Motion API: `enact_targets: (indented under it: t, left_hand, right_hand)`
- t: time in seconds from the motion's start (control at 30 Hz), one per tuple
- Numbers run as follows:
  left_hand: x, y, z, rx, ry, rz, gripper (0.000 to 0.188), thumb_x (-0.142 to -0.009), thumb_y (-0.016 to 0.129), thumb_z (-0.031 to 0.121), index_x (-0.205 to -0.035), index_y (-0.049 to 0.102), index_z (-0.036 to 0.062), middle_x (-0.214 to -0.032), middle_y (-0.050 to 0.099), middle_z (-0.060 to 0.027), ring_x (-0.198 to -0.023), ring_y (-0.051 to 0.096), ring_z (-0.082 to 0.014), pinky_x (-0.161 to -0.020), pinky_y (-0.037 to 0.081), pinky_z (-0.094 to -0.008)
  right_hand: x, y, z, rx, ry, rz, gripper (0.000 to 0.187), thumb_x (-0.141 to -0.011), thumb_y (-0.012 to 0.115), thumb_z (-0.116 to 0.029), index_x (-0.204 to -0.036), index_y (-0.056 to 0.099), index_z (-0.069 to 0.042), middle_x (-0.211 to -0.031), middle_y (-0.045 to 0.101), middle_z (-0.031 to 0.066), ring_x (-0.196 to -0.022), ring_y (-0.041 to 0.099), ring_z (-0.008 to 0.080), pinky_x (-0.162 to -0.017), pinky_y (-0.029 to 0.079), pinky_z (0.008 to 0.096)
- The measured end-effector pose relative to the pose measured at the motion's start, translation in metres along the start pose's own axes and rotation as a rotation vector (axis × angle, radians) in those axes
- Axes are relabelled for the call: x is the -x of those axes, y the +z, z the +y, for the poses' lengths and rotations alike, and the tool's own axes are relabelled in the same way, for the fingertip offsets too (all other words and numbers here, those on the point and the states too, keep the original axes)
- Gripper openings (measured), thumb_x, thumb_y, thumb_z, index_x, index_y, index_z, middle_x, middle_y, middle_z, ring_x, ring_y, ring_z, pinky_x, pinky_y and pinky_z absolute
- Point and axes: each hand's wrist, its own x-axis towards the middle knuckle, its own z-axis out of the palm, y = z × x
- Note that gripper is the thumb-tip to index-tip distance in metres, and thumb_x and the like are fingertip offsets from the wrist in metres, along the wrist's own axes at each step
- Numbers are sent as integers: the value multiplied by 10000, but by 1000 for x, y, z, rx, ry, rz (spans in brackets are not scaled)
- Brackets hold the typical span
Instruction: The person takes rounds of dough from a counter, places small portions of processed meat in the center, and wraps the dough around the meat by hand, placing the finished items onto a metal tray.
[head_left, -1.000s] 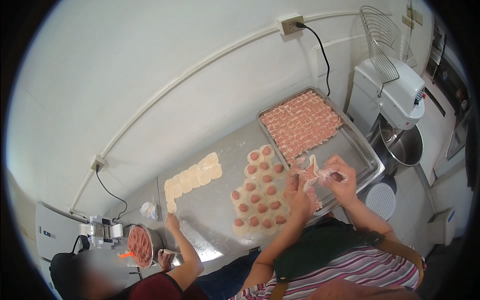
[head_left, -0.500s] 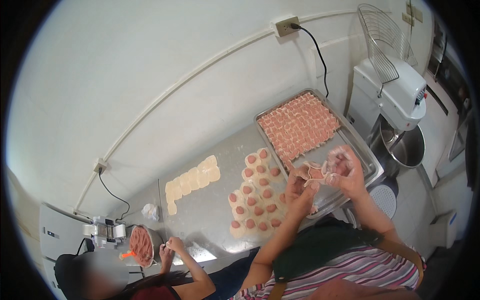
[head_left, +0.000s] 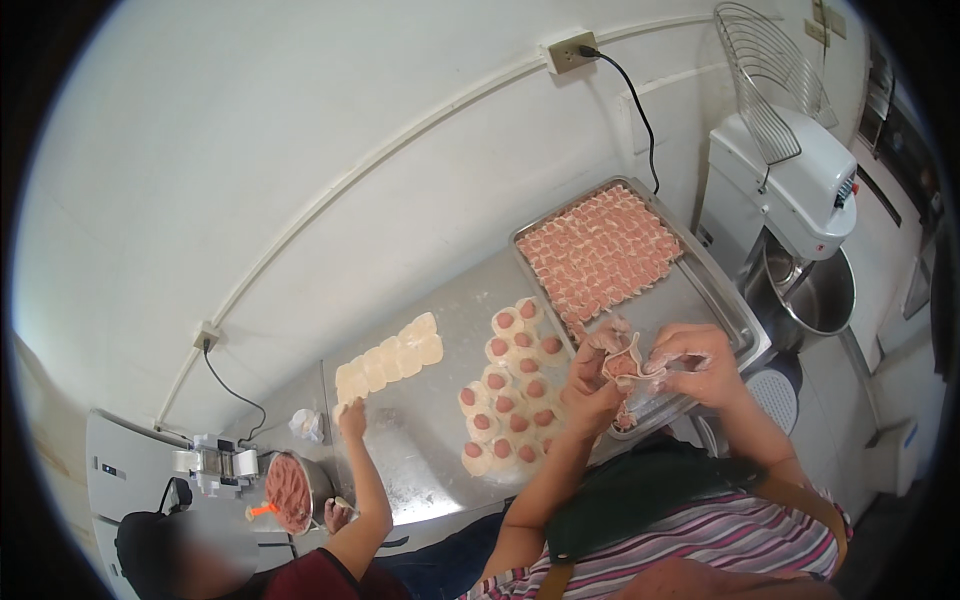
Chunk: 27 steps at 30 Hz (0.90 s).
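Observation:
Over the near part of the metal tray, I hold a half-formed dumpling, a pale wrapper with pink meat filling. My left hand cups it, with fingers curled round its side. The thumb and forefinger of my right hand pinch the wrapper's edge. Rows of open-topped dumplings fill the far part of the tray. Left of my hands, round wrappers topped with meat balls overlap on the steel table.
At the left, a co-worker's hand touches a row of plain wrappers. Beside that person stands a pot of pink meat with an orange-handled tool. A floor mixer with a steel bowl stands at the right.
My right hand has turned and its fingers now pinch the wrapper's edge, which is gathered more upright. The co-worker's hand has moved from beside the pot to the row of plain wrappers.

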Motion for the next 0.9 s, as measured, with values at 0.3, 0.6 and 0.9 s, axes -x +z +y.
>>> enact_targets:
  t: [0.3, 0.6, 0.9]
  left_hand:
    - [-4, 14, -2, 170, -65, 30, 354, -708, 687, 32, -1025, 530, 22, -1170, 503, -106, -1108, 481, -193, -945, 390, -337]
    - [-11, 7, -19, 421, -338, 67, 445, -772, 671, 209, -1142, 516, 16, -1093, 575, -120, -1044, 555, -214, -895, 464, -359]
    - [10, 6, -46, 458, -231, 183, 266, -872, 560, 133, -1112, 571, 17, -1099, 587, -77, -1015, 559, -181, -896, 451, -340]
  right_hand:
    - [9, -9, 5, 231, -136, 2, 348, -607, 789, -98, -893, 605, -23, -892, 550, 80, -825, 514, 155, -691, 404, 268]
    - [-12, 11, 11, 331, -111, 77, 380, -540, 746, -180, -862, 598, -44, -1034, 533, 90, -989, 474, 254, -878, 361, 355]
    - [-7, 28, 17, 265, -27, 216, 337, -538, 729, -147, -816, 563, -52, -995, 526, 124, -994, 478, 248, -857, 367, 351]
